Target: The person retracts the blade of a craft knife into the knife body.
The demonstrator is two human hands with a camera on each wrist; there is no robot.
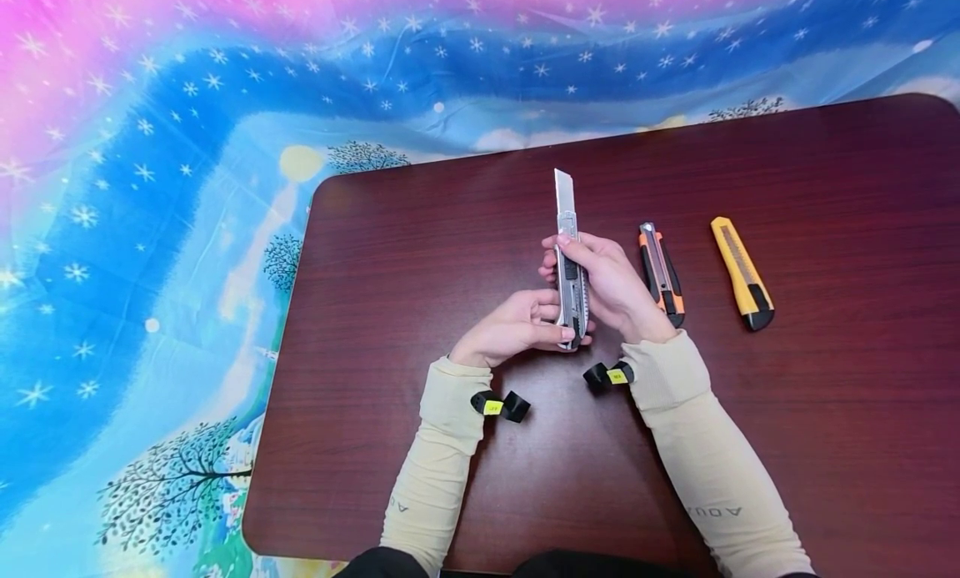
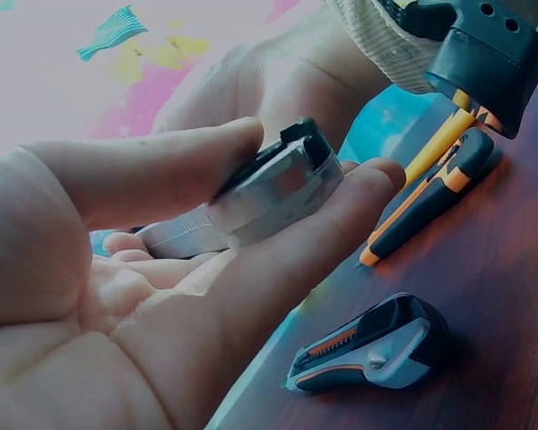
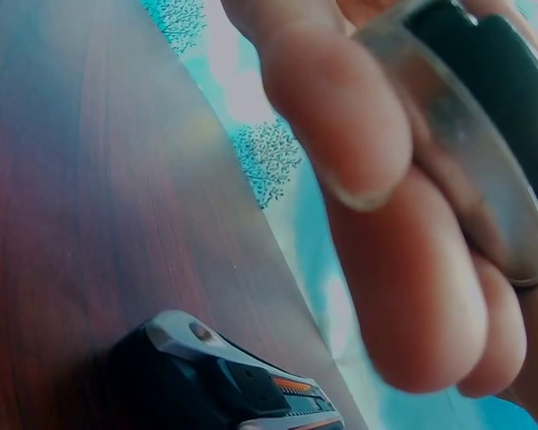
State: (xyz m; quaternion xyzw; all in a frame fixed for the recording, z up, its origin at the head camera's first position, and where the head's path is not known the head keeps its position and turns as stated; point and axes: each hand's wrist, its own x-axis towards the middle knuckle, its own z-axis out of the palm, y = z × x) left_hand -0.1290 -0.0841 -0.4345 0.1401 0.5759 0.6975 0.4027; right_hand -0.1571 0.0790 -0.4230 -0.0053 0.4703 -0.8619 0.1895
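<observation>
A silver utility knife (image 1: 573,304) with a long stretch of its blade (image 1: 564,193) out is held above the table, blade pointing away from me. My left hand (image 1: 517,321) pinches its rear end between thumb and fingers; the left wrist view shows that black-tipped end close up. With the thumb on its upper face, my right hand (image 1: 613,282) grips the knife's front part, fingers curled behind it. Below the hands in the left wrist view, a silver, black and orange utility knife (image 2: 368,345) lies on the table; the hands hide it in the head view.
Right of my right hand, an orange and black utility knife (image 1: 662,273) lies on the dark red wooden table (image 1: 375,253). Farther right lies a yellow utility knife (image 1: 741,273) with a black end. A patterned cloth (image 1: 187,228) borders the table's far and left sides.
</observation>
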